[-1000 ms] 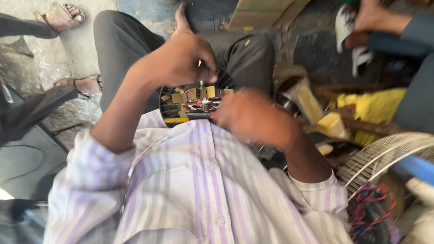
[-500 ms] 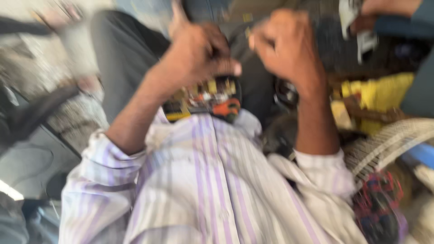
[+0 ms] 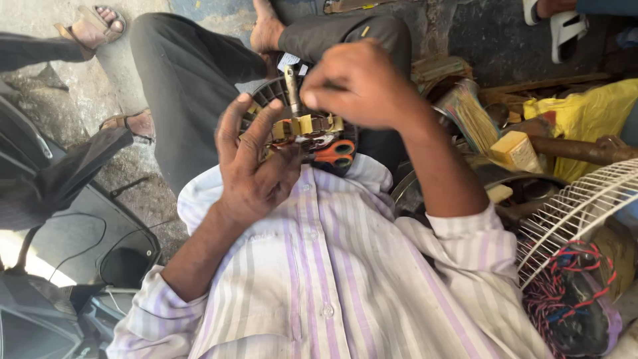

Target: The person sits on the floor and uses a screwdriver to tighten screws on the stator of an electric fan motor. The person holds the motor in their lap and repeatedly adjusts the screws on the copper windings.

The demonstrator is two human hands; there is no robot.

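I sit with a round black fan motor (image 3: pixel 266 100) on my lap; its copper-wound stator (image 3: pixel 309 126) faces up. My left hand (image 3: pixel 256 166) cups the motor's left rim, thumb on the windings and fingers spread. My right hand (image 3: pixel 362 83) is closed on a metal-shafted tool (image 3: pixel 291 83) that stands upright on the stator's far side. Orange-handled scissors (image 3: pixel 335 151) lie just below the stator, against my striped shirt.
A white wire fan guard (image 3: pixel 578 213) and a bundle of red and blue wires (image 3: pixel 565 292) lie at the right, with a yellow bag (image 3: pixel 585 110) and a yellow box (image 3: pixel 515 149) behind. Other people's sandalled feet (image 3: pixel 93 26) stand at the far left. Dark vehicle bodywork (image 3: pixel 60 199) fills the left.
My right hand rose from my lap and came down onto the tool at the stator. My left hand shifted from above the motor to its left rim and spread its fingers.
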